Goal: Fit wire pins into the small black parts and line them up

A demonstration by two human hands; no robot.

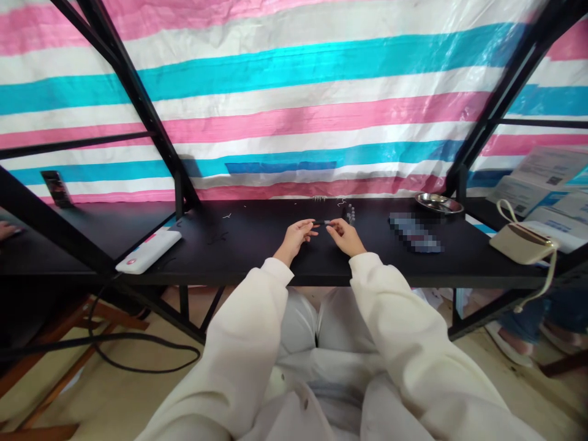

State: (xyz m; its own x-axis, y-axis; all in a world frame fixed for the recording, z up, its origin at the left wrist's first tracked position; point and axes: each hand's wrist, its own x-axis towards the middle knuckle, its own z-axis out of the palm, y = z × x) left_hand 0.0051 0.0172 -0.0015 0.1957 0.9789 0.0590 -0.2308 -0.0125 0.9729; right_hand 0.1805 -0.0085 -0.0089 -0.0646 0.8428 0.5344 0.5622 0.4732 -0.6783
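Between my two hands, just above the black table, is a small dark stick-like piece (320, 223) with a greyish right end. My left hand (298, 234) pinches its left end. My right hand (344, 236) grips the other end with thumb and fingertips. The piece is too small to name more exactly. Just beyond my right hand sits a cluster of small grey and clear parts (351, 213). Behind it, near the table's back edge, lie several small pale bits (318, 198).
On the black table (248, 245) are a white power strip (149, 251) at left, a pixelated item (416, 233), a round metal dish (439, 203) and a beige pouch (522, 244) at right. Black frame posts (151, 116) rise on both sides. A striped sheet (294, 122) hangs behind.
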